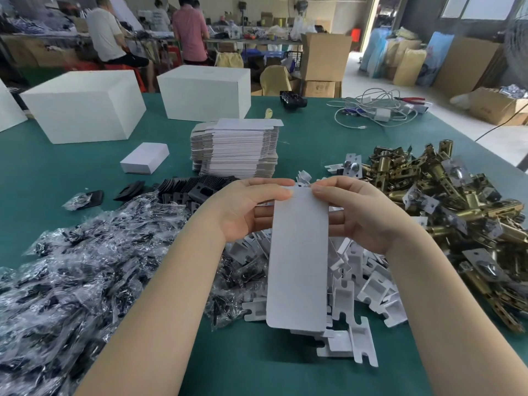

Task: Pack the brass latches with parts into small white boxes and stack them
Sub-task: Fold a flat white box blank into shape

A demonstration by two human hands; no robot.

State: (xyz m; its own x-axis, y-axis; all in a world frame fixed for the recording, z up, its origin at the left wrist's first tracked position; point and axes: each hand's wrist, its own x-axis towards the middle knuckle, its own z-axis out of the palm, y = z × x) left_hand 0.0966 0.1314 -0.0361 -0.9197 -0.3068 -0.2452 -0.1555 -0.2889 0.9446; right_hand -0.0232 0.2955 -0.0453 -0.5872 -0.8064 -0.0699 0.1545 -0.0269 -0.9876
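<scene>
Hands [243,207] [360,212] pinching flat box blank [298,258], unfilled

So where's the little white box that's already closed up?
The small closed white box sits on the green table, left of centre in the head view, just left of the stack of flat box blanks and in front of the big white boxes.

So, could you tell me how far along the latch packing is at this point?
Early. Done: one closed small white box on the table. In hand: both hands, left and right, hold a flat box blank not yet folded up. Left: the brass latch pile, bagged parts and stack of blanks.
</scene>
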